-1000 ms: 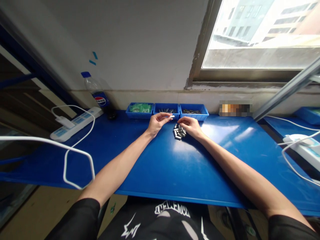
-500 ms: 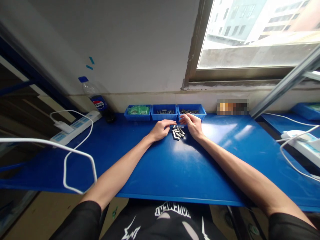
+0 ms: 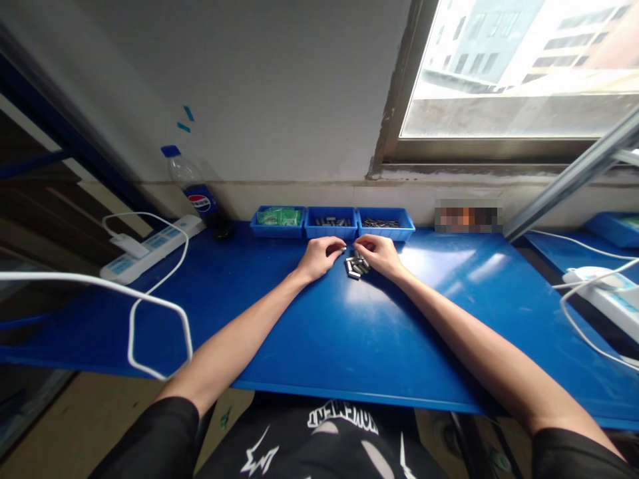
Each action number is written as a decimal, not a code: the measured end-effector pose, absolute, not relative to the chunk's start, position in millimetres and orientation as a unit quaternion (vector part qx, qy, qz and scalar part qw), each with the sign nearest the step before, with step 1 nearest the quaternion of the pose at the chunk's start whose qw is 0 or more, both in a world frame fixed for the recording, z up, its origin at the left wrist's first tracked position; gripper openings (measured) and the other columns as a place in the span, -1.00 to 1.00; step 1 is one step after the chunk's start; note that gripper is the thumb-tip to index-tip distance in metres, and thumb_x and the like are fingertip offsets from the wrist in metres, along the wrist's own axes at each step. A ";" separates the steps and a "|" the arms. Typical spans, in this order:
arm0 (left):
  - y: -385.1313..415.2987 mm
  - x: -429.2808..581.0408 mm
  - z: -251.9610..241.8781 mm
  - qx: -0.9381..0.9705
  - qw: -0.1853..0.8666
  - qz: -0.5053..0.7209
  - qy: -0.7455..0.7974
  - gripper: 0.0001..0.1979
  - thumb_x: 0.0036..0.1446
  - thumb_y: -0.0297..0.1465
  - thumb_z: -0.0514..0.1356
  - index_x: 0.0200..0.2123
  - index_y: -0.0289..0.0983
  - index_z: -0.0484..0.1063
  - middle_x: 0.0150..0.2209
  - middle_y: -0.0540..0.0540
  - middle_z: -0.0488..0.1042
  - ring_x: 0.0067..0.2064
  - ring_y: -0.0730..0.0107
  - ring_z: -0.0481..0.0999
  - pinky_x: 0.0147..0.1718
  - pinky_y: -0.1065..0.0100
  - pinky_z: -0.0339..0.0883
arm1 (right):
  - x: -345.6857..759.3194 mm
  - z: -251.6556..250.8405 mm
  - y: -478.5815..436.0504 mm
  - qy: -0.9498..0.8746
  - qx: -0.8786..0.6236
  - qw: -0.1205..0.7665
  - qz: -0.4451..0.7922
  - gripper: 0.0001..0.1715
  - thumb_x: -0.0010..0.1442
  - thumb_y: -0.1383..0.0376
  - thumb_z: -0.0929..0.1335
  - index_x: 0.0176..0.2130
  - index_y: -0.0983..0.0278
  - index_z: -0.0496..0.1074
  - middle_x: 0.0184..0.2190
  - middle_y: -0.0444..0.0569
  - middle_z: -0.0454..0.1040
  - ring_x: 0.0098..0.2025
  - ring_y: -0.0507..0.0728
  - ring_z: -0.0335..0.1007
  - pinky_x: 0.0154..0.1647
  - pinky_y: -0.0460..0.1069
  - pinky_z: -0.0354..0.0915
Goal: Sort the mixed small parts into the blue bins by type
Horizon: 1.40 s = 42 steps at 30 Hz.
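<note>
Your right hand (image 3: 382,253) dropped to the metal pieces (image 3: 355,268), grip unclear; left hand (image 3: 316,258) pinches one, likely mid-picking, next needing steady fingertips.

Blue table (image 3: 309,339), green packets (image 3: 279,216), pieces (image 3: 356,267) silvery, perhaps partly black.

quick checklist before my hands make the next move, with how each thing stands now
1. Left hand has a small piece at its fingertips: ok.
2. Right hand gripping a piece: cannot tell, its fingertips are at the pile.
3. Pile of metal pieces gathered on the table: ok.
4. Pieces in the pile all lined up: not ok, they lie at different angles.
5. Bottle capped: ok.
6. White cable free of left forearm: cannot tell.
</note>
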<state>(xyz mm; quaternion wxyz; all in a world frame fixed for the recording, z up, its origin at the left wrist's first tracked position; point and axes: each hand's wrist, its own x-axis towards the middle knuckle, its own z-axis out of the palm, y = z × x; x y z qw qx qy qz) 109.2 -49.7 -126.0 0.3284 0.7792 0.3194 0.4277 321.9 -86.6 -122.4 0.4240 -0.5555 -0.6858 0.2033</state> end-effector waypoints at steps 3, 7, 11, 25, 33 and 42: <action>-47.7 111.0 -125.8 0.657 0.480 0.490 0.313 -0.65 0.09 -0.22 0.44 -0.11 -0.28 0.61 -0.20 -0.18 0.68 -0.18 0.17 0.69 -0.04 0.12 0.57 | 321.1 -120.4 -88.4 -0.700 -0.543 0.414 0.208 -0.76 0.16 0.20 0.41 -0.24 0.25 0.64 -0.38 -0.06 0.65 -0.42 0.10 0.47 -0.34 -0.04 0.34; -48.0 110.9 -123.3 0.555 0.588 0.509 0.294 -0.52 -0.02 -0.15 0.51 -0.10 -0.29 0.58 -0.25 -0.13 0.68 -0.20 0.20 0.70 -0.02 0.11 0.57 | 320.2 -119.0 -89.4 -0.714 -0.526 0.409 0.215 -0.72 0.15 0.19 0.41 -0.20 0.26 0.64 -0.37 -0.06 0.64 -0.46 0.08 0.42 -0.36 -0.04 0.33; -50.7 111.2 -120.7 0.530 0.618 0.501 0.295 -0.52 -0.03 -0.15 0.52 -0.12 -0.30 0.56 -0.28 -0.11 0.67 -0.25 0.24 0.70 -0.08 0.17 0.57 | 319.4 -117.6 -90.2 -0.721 -0.520 0.404 0.216 -0.69 0.10 0.24 0.40 -0.18 0.28 0.65 -0.36 -0.06 0.64 -0.46 0.07 0.40 -0.37 -0.04 0.32; -54.3 107.7 -121.4 0.827 0.281 0.393 0.287 -0.82 0.12 -0.36 0.34 -0.19 -0.18 0.70 -0.11 -0.16 0.69 -0.03 0.05 0.65 0.07 0.08 0.46 | 319.5 -115.2 -90.8 -0.738 -0.514 0.382 0.213 -0.72 0.09 0.27 0.40 -0.20 0.24 0.66 -0.32 -0.06 0.67 -0.42 0.09 0.43 -0.34 -0.04 0.34; -52.7 102.5 -117.6 0.868 0.209 0.341 0.295 -0.75 0.18 -0.45 0.22 -0.17 -0.19 0.70 -0.16 -0.17 0.70 -0.12 0.07 0.64 0.00 0.10 0.46 | 319.6 -115.8 -90.7 -0.723 -0.519 0.393 0.231 -0.75 0.09 0.25 0.42 -0.23 0.25 0.67 -0.37 -0.08 0.65 -0.45 0.07 0.42 -0.37 -0.06 0.31; -48.6 95.7 -118.4 0.861 0.190 0.346 0.321 -0.83 0.16 -0.42 0.27 -0.24 -0.18 0.69 -0.22 -0.18 0.69 -0.16 0.07 0.62 -0.02 0.11 0.47 | 320.5 -117.4 -90.2 -0.722 -0.522 0.393 0.229 -0.75 0.10 0.24 0.43 -0.22 0.24 0.66 -0.36 -0.09 0.65 -0.45 0.08 0.42 -0.37 -0.05 0.32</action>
